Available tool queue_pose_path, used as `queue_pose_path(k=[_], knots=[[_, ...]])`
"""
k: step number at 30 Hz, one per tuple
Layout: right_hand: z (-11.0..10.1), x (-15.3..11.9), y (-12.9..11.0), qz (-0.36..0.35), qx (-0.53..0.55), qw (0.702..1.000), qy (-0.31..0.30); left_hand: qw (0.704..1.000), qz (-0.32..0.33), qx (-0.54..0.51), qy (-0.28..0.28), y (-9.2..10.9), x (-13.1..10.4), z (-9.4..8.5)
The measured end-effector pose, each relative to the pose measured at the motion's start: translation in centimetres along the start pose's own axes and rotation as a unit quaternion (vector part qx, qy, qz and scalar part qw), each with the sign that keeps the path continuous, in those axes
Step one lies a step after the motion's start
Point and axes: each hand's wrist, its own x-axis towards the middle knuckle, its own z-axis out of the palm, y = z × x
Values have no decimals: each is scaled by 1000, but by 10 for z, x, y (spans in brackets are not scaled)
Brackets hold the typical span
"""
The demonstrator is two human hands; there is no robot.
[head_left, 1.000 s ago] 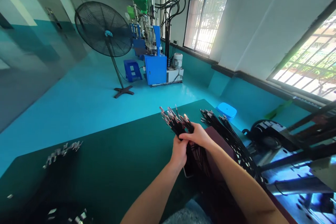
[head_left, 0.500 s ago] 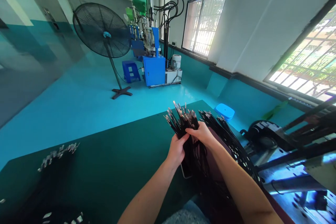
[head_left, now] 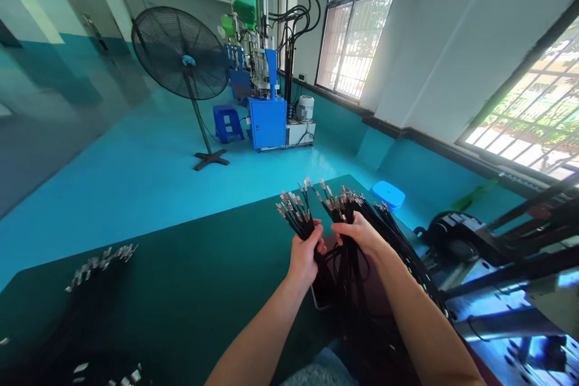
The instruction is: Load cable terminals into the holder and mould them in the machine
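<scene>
My left hand [head_left: 306, 253] is closed round a bundle of black cables [head_left: 296, 215] whose metal-tipped ends fan out above the fist. A second bundle of black cables [head_left: 340, 205], also with metal tips upward, is gripped by my right hand [head_left: 360, 234]. A small gap separates the two hands. More black cables [head_left: 402, 241] lie along the table just right of my right arm. Below my left hand, a flat object with a pale edge [head_left: 322, 306] is partly covered by the hanging cables.
The green table [head_left: 203, 277] bears another dark cable pile with silvery ends [head_left: 102, 265] at left. Metal machinery [head_left: 506, 289] stands close on the right. Beyond the table are a light blue stool [head_left: 388, 194], a black fan [head_left: 181, 54] and a blue machine [head_left: 268, 123].
The cables held together between both hands are now split into two bundles. My hands have moved apart, the right one a little to the right.
</scene>
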Motion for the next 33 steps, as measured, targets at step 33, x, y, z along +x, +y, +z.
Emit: queue_pose_path(k=[33], knots=[[-16, -22, 0, -26, -184, 978, 98, 998, 39, 53, -2, 6, 6, 25]])
